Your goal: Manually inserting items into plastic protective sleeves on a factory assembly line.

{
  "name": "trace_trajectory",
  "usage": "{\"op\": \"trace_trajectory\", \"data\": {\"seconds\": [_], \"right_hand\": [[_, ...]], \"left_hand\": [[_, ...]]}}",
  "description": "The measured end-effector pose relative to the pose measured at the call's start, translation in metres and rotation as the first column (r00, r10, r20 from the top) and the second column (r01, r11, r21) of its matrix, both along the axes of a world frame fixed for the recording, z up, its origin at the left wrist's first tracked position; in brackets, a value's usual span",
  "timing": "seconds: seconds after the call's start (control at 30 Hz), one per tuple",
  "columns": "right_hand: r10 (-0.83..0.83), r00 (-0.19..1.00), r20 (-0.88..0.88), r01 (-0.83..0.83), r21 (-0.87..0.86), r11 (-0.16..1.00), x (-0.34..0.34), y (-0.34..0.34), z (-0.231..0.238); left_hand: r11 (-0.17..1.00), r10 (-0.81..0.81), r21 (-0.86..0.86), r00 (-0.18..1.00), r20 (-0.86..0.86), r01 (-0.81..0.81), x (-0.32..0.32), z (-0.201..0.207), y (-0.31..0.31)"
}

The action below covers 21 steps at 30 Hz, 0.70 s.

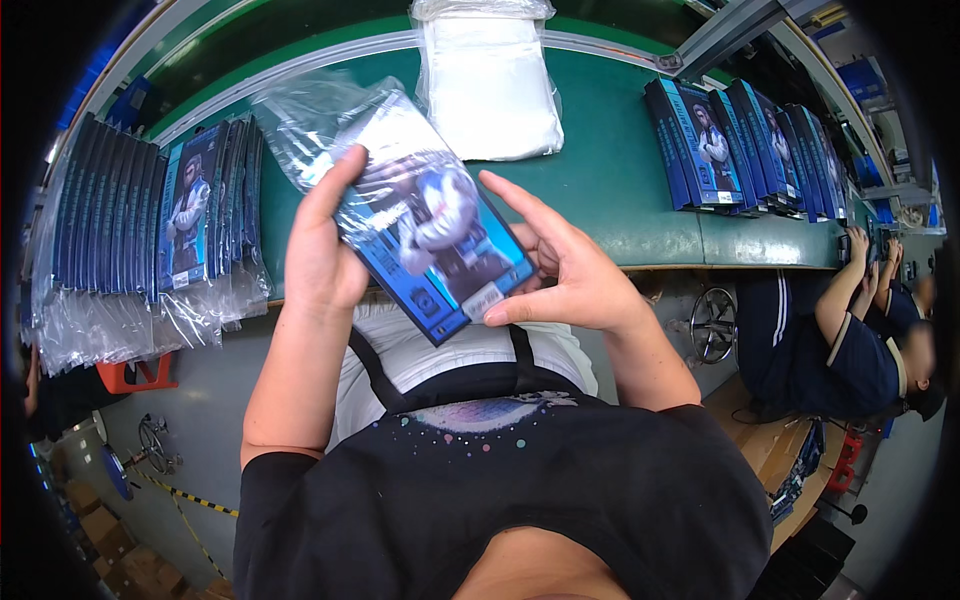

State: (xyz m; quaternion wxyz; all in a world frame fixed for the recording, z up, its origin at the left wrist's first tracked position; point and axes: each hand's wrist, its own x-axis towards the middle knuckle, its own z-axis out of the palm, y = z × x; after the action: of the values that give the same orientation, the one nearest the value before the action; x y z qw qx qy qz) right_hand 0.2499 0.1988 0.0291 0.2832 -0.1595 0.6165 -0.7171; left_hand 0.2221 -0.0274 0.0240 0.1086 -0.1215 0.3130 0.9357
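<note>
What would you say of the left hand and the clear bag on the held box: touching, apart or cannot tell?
Touching. The head view shows it: the left hand has its thumb laid over the bag, against the box.

Long green table (pixel 600 215), light shining on it; grey floor (pixel 212 400) with yellow-and-black striped line (pixel 198 499); red stool (pixel 150 374) on left; I see brown boxes (pixel 104 530) piled there too; brown wooden table (pixel 755 445) over on right
</note>
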Motion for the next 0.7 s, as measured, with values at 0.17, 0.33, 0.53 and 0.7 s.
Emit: {"op": "trace_trajectory", "data": {"seconds": [0.17, 0.33, 0.53, 0.7], "right_hand": [[-0.261, 0.772, -0.580, 0.350, 0.046, 0.935, -0.008, -0.006, 0.017], [-0.679, 0.170, -0.715, 0.589, -0.478, 0.651, 0.006, -0.001, 0.042], [-0.098, 0.591, -0.800, 0.206, 0.032, 0.978, 0.017, -0.037, 0.036], [0.111, 0.692, -0.714, -0.069, 0.087, 0.994, 0.016, -0.045, 0.033]], "left_hand": [[0.951, -0.241, -0.229, 0.963, -0.124, 0.208, 0.041, 0.020, 0.043], [0.828, -0.531, -0.371, 0.800, -0.280, 0.420, 0.042, 0.014, 0.034], [0.785, -0.568, 0.275, 0.822, -0.040, 0.556, 0.044, 0.024, 0.022], [0.909, -0.377, 0.137, 0.917, -0.126, 0.393, 0.052, 0.008, -0.020]]}}
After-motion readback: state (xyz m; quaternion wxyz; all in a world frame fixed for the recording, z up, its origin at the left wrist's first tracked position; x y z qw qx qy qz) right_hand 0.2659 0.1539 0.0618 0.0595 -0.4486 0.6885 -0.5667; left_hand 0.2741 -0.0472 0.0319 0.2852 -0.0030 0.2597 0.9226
